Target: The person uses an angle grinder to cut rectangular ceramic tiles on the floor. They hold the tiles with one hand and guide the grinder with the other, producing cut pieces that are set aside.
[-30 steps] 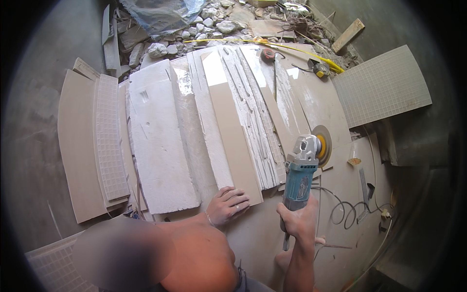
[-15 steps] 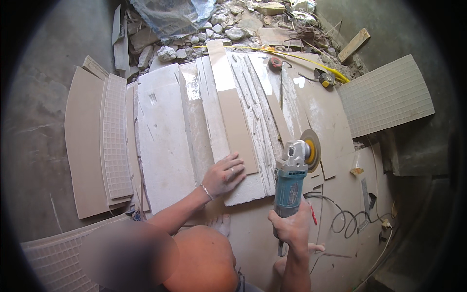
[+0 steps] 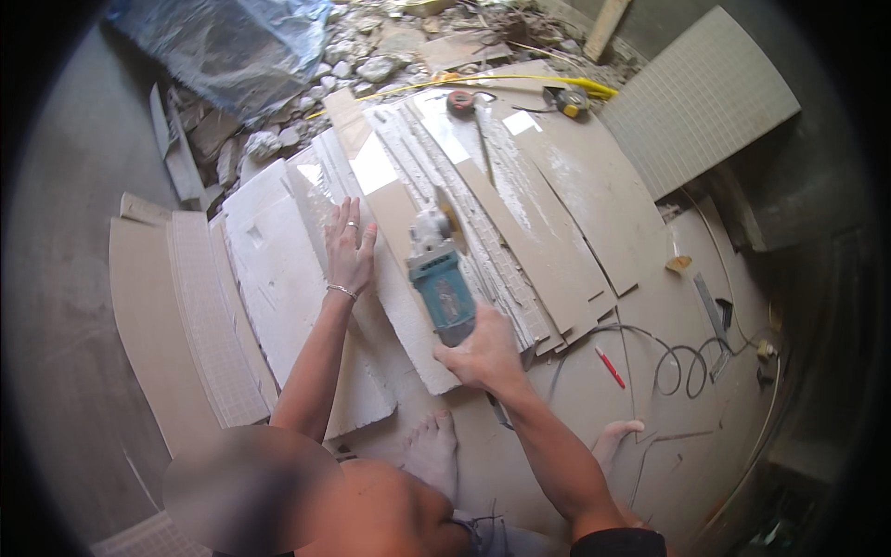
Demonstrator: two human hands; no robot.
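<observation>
My right hand (image 3: 484,349) is wrapped round the rear body of a teal angle grinder (image 3: 444,290). Its silver head points away from me, with the disc (image 3: 451,221) upright on the right side of that head. The grinder is over a beige tile strip (image 3: 393,206) on a white block; I cannot tell whether the disc touches anything. To the left, my left hand (image 3: 351,256) lies flat with fingers stretched forward, at the left side of that strip. A long, narrow white strip with a rough edge (image 3: 483,269) runs just right of the grinder.
Wide white slabs (image 3: 278,278) and stacked tiles (image 3: 139,306) lie left. A red tape measure (image 3: 460,104) and a yellow one (image 3: 572,102) rest at the far end, before rubble (image 3: 380,67). At right are a coiled cord (image 3: 682,367) and a red marker (image 3: 611,368).
The grinder has moved left and forward, from the right side to over the tile strips. My left hand has shifted left and farther away, its fingers now straighter. The view has turned.
</observation>
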